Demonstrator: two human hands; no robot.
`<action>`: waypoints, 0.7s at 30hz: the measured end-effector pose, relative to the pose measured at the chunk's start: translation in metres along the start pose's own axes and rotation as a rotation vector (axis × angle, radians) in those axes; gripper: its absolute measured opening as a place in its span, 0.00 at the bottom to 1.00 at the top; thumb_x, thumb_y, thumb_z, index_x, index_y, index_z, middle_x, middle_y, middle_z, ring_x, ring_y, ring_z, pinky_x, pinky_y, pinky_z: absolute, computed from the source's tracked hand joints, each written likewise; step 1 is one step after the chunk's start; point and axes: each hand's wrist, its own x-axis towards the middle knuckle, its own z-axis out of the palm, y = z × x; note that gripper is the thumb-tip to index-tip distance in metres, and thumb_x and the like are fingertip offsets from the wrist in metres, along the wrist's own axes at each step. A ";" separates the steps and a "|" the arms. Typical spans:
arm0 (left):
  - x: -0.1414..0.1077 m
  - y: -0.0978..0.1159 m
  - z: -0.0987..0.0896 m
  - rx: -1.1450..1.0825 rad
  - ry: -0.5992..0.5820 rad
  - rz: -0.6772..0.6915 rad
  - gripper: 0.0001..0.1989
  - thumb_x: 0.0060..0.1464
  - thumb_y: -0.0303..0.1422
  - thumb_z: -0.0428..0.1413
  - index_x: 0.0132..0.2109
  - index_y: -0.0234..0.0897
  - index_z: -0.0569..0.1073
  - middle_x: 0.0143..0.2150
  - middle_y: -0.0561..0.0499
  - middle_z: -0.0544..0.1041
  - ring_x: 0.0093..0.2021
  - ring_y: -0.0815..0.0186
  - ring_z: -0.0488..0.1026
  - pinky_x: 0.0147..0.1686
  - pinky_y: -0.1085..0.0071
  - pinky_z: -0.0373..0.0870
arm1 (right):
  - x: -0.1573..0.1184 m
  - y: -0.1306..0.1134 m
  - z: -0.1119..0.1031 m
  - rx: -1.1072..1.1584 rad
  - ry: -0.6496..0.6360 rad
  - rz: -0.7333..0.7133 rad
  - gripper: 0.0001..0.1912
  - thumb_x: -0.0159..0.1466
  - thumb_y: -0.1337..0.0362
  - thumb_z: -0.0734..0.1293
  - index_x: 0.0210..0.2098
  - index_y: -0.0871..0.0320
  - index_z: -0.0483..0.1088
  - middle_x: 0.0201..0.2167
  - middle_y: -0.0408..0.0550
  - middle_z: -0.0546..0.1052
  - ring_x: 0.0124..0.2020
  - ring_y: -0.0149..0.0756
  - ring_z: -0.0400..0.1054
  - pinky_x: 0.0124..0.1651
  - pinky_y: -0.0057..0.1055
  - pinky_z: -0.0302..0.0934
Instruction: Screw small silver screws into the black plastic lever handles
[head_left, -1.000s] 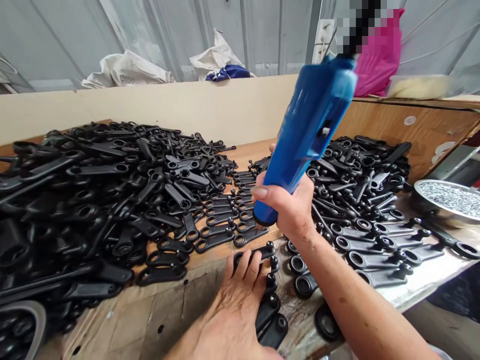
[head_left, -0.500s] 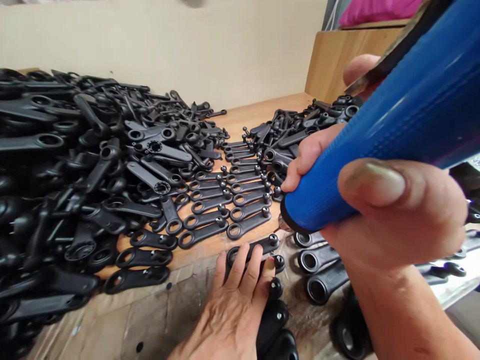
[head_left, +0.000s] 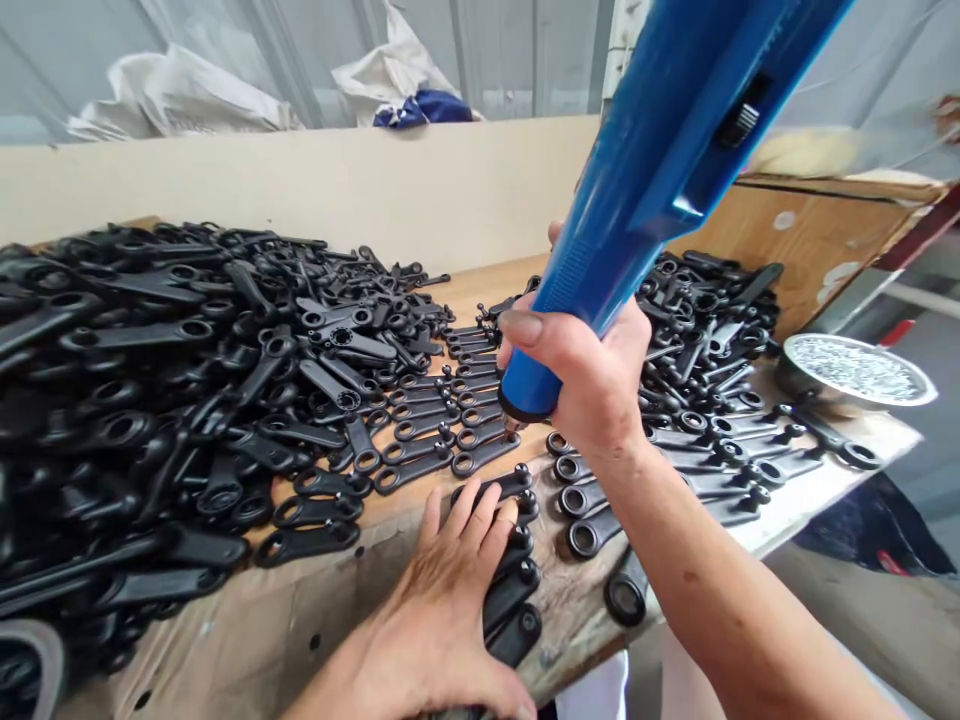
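A blue power screwdriver slants down from the upper right, wrapped in my right hand. Its bit meets the small knob end of a black crank handle in the middle rows, or hovers just over it; I cannot tell which. My left hand lies palm down with fingers apart, its fingertips on the ring end of the top crank handle in a nearer column. More black crank handles of that column show beside my left hand, several with a screw head in the knob.
A large heap of black crank handles covers the left, and a smaller pile lies behind my right arm. More stand in rows at right. A metal bowl of screws sits at the right edge. A pale board closes off the back.
The screwdriver has swung more upright and moved away from me, its tip now at a knob in the middle rows. My left hand stays on nearly the same handles. The view has tilted up.
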 end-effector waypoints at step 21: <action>0.060 0.068 -0.061 0.309 0.521 0.353 0.13 0.58 0.33 0.51 0.50 0.40 0.68 0.46 0.48 0.77 0.47 0.56 0.71 0.46 0.57 0.60 | -0.048 -0.128 -0.208 -0.345 0.239 0.000 0.13 0.41 0.62 0.77 0.21 0.57 0.71 0.22 0.42 0.73 0.21 0.34 0.66 0.22 0.31 0.62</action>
